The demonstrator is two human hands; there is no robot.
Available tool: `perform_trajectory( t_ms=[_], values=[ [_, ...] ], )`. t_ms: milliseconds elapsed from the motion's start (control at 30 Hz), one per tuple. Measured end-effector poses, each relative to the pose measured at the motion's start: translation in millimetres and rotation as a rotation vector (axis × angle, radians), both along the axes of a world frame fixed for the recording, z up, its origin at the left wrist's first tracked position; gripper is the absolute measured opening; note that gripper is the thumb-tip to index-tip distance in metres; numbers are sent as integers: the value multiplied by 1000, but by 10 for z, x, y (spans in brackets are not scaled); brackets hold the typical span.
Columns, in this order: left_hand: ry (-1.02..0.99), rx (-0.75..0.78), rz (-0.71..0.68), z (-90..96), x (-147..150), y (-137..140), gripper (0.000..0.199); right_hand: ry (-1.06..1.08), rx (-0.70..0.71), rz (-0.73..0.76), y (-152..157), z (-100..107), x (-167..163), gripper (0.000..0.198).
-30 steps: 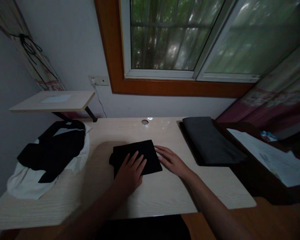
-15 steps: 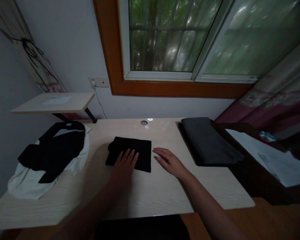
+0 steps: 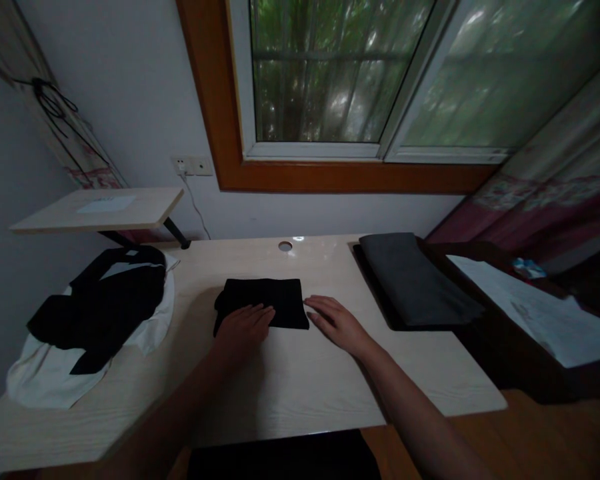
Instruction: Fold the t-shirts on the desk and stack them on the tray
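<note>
A black piece of cloth, folded into a flat rectangle [image 3: 275,300], lies in the middle of the pale wooden table [image 3: 300,393]. Its kind of garment cannot be told. Flat on its front left part rests my left hand [image 3: 245,327], fingers stretched toward the right, covering that corner. My right hand [image 3: 340,323] lies just beyond the cloth's right edge, palm down with the fingers extended, its fingertips close to or touching that edge. Neither hand grips anything.
Black and white clothes [image 3: 115,300] lie heaped at the left, partly beneath a small raised shelf [image 3: 100,207]. Dark grey folded cloth [image 3: 410,280] occupies the right side. Beyond the table's right end, white sheets [image 3: 535,313] lie on a dark surface. A round hole [image 3: 285,247] is near the back edge.
My left hand has turned its fingers more to the right on the black cloth. The cloth's front edge has shifted back on the table, making it look narrower. My right hand has barely moved.
</note>
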State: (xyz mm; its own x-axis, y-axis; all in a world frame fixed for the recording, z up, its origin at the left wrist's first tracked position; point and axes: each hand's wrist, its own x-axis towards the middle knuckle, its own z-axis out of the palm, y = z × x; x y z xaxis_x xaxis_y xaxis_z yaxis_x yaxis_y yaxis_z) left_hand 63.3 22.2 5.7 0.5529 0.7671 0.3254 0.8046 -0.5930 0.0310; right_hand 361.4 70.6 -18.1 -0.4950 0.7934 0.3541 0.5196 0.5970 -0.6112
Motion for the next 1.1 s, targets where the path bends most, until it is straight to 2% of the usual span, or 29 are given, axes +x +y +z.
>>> perform_trajectory(
  t_ms=[100,200,300,400,533,600,700,800,933,1000,1100],
  values=[
    [-94,-99,108,303,-15,-8,36,38,-55,-21,-11,21,-1,37],
    [-177,-278,246,644,-21,-20,34,113,-142,-53,-18,38,3,46],
    [-343,-445,245,918,-32,-19,29,245,-273,-72,-9,43,7,66],
    [-629,-604,214,1029,-27,-5,29,368,-465,56,-1,44,-10,68],
    [-1130,-938,286,884,34,33,36,546,-688,290,-34,31,-94,65],
    [-1354,-1069,342,729,65,64,43,628,-772,337,-67,20,-154,62],
    [-1578,-1163,395,481,72,128,45,726,-896,330,-117,16,-239,53],
    [-1706,-1255,419,290,45,190,45,788,-1008,251,-143,36,-294,48],
    [-1795,-1408,454,169,38,213,47,781,-1117,126,-130,87,-332,53],
    [-1800,-1434,358,142,59,190,52,780,-1143,76,-111,116,-350,59],
    [-1777,-1331,174,96,92,137,70,772,-1170,16,-80,151,-378,64]
  ],
)
